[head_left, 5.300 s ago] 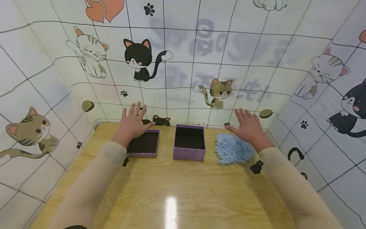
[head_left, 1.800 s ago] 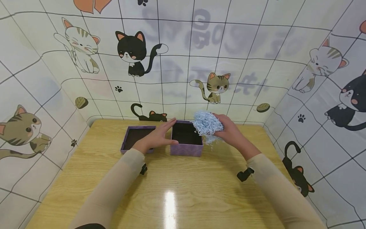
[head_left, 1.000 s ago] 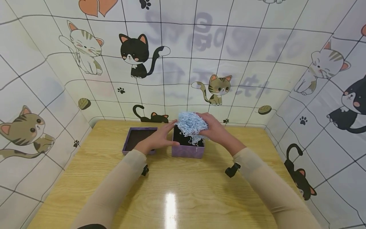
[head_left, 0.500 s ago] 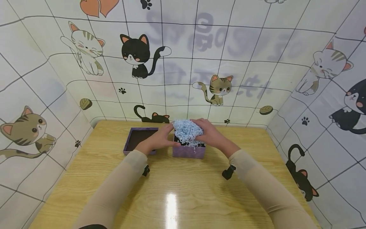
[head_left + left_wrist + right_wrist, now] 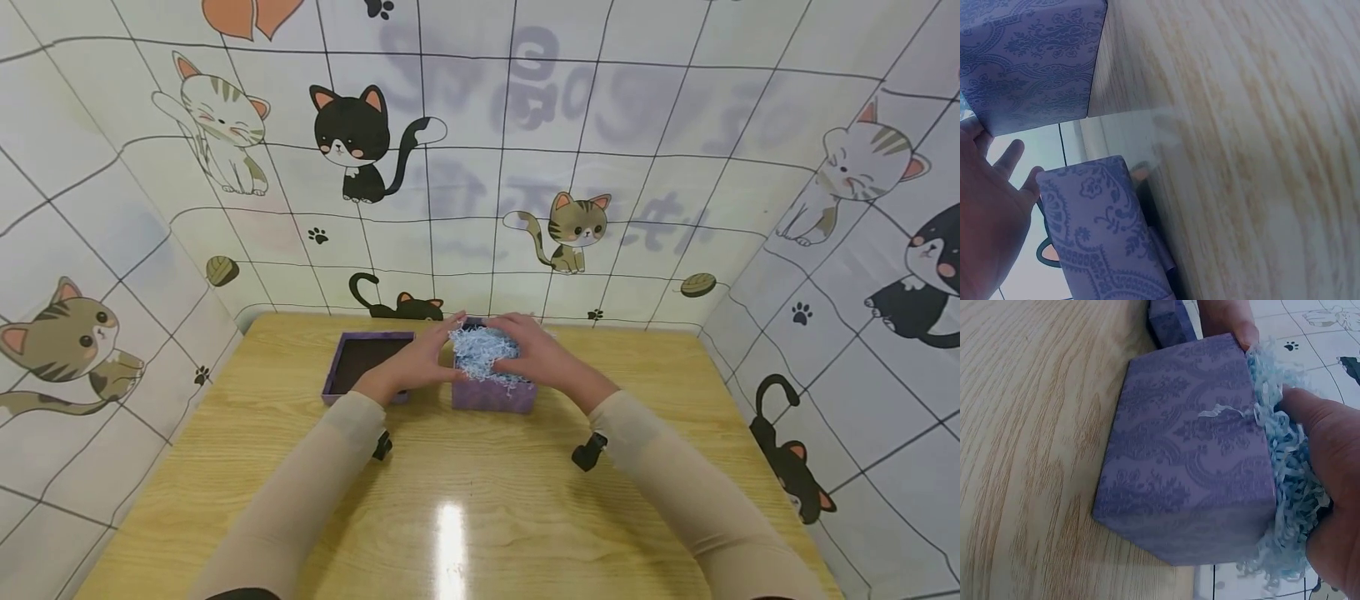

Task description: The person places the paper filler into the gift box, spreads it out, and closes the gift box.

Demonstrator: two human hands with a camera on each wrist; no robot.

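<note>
Up the worktop (image 5: 465, 467) sits the purple box (image 5: 491, 397), left hand (image 5: 405, 364) at its side, fingers apart. Right hand (image 5: 543, 354), fingers spread, seems to be packing in blue paper shreds (image 5: 474, 346); loose strands need tucking. Upturned lid (image 5: 362, 357) left, cat-print wall (image 5: 465, 183) beyond.

Your box (image 5: 492, 397) is purple with a damask pattern and a dark interior; it stands upright with its mouth up. Your shred (image 5: 480, 348), a loose, pale blue tangle, sits in the mouth; one strand (image 5: 1213, 413) trails down the near wall. Your right hand (image 5: 542, 357) grips the shred from above. Your left hand (image 5: 415, 364) spreads at the box's left side. The shallow purple lid (image 5: 367, 362) lies left of the box, hollow side up.
</note>
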